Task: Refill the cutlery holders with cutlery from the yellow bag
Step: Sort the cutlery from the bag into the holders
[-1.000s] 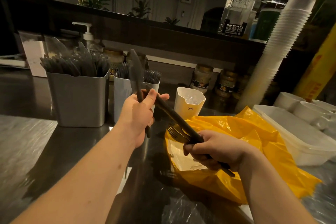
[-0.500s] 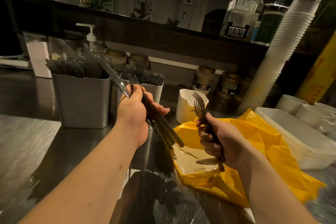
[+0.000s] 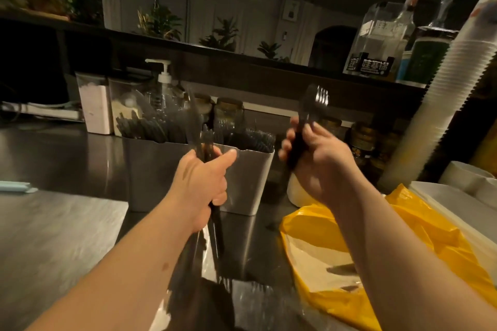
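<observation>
Judging the refill as well along but not finished. Finding the grey cutlery holder (image 3: 150,174) at the left of the worktop (image 3: 53,228) already bristling with dark cutlery, packed close and leaning every way.

Holding a bunch of dark knives (image 3: 195,129) in the left hand (image 3: 199,185), grip closed round the handles, blades pointing up and blurred, handle ends poking out below the fist. Hovering just in front of the seam between the two holders, so not telling which one is meant to receive them.

Seeing the white cutlery holder (image 3: 250,185) just beside the grey one, touching or nearly so, and likewise loaded with dark pieces to above its rim.

Holding up a few dark forks (image 3: 318,101) in the right hand (image 3: 320,169), grip closed round the handles, tines up and catching the light. Keeping to the right of the white holder and higher than its rim, not over it.

Noting the yellow bag (image 3: 430,239) lying open and slumped on the worktop at the right, under the right forearm, with a piece or two of dark cutlery showing inside against a pale lining. Reckoning, then, on both bunches needing to go in and on more trips to the bag after that.

Taking the cutlery for thin, glossy plastic, light and slippery in a bunch, though not being sure in this dim light.
</observation>
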The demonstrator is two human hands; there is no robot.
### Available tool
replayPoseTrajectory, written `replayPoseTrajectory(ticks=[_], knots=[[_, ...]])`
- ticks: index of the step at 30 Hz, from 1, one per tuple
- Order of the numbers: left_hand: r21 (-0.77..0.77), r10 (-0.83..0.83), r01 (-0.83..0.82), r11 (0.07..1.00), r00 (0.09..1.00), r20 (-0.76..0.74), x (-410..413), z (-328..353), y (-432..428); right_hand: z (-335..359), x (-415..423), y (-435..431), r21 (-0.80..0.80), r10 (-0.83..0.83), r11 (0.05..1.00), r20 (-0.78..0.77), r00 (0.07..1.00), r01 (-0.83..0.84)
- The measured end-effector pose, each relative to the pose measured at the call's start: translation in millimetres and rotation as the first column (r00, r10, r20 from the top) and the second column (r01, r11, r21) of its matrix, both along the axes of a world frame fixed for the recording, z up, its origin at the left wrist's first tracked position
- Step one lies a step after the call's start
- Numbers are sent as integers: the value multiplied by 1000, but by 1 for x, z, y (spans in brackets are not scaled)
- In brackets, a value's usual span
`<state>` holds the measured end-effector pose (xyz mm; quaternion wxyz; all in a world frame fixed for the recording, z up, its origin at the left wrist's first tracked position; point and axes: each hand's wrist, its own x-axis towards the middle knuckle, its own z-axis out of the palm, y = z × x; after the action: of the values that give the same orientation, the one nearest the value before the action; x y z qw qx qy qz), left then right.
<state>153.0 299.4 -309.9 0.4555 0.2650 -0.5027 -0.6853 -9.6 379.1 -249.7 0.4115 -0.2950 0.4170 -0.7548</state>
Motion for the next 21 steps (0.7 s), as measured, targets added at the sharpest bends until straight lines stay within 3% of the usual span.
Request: replayPoseTrajectory(ticks=[3,8,11,15,19,21], knots=[[6,80,-80,997,997,-23,13,-9,-5,28,26,-38,-141,-28,990,33,999,32],[20,128,-127,992,991,-37,22,-15,-2,31,43,-83,-100,-189,981,-308,932,166],[22,154,-153,988,988,-19,25,-18,-4,27,38,-91,-51,-260,963,-419,870,264],[47,80,-78,996,996,-42,23,-18,-3,16,36,-85,-14,-235,936,-770,593,353],[55,-62,66,996,996,-70,25,-13,2,17,27,-79,79,-101,908,-912,397,412],[53,-116,120,991,991,-66,26,-12,3,18,28,-72,36,-149,886,-922,357,463]])
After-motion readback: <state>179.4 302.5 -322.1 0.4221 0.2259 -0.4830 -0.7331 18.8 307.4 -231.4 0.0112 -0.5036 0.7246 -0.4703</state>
